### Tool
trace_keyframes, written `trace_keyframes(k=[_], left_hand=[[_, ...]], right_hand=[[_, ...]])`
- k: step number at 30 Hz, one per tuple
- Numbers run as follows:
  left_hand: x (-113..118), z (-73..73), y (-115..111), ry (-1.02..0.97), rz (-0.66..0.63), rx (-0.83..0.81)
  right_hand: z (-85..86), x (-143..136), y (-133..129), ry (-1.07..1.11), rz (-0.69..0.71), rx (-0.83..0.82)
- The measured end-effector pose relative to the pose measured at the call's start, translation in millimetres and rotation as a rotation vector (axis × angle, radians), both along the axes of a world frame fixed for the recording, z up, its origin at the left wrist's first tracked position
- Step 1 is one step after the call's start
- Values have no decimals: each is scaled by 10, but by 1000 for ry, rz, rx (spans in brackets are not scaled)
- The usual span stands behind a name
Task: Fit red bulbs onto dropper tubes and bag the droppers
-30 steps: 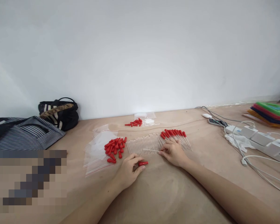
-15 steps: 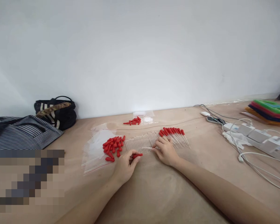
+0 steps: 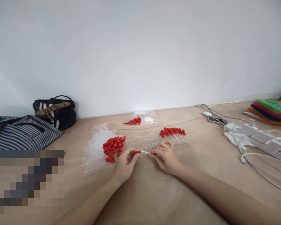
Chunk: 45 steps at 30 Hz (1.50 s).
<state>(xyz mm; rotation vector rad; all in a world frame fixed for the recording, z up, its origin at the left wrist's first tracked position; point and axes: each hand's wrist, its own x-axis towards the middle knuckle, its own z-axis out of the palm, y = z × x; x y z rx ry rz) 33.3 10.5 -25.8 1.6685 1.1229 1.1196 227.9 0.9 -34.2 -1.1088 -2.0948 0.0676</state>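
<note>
Pinched in my left hand (image 3: 125,164) is a red rubber bulb (image 3: 136,153). My right hand (image 3: 166,157) grips a clear glass tube (image 3: 146,152), whose left end meets the bulb's open end; how far it goes in cannot be made out. Behind my hands lies a row of clear tubes (image 3: 140,142). Farther right, several tubes bear red bulbs (image 3: 172,131) on their far ends. A pile of loose red bulbs (image 3: 112,146) rests left of the row, partly on clear plastic bags (image 3: 93,150).
A smaller group of red bulbs (image 3: 133,121) lies near the wall beside thin clear pieces (image 3: 148,120). Striped bag (image 3: 25,132) and black bag (image 3: 65,114) stand left. Chargers (image 3: 259,136), white cables (image 3: 267,176) and coloured frames (image 3: 271,109) occupy the right.
My right hand has brought the tube down and left, so its end meets the bulb. The bulb in my left hand has shifted slightly left and up.
</note>
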Motion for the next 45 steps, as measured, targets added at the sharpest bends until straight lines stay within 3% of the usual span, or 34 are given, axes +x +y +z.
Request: trace_keyframes(k=[9, 18, 24, 31, 39, 45], left_hand=[[0, -5, -4, -33, 17, -45], [-3, -43, -12, -39, -1, -82], [-32, -96, -21, 51, -29, -23], [-53, -79, -47, 200, -20, 160], [-45, -62, -72, 266, -86, 395], [-27, -25, -103, 287, -132, 421]], right_hand=[[11, -29, -34, 26, 59, 82], [29, 49, -22, -85, 118, 246], [59, 74, -16, -168, 135, 308], [115, 69, -36, -228, 113, 162], [222, 75, -70, -134, 150, -85], [232, 44, -91, -87, 154, -268]])
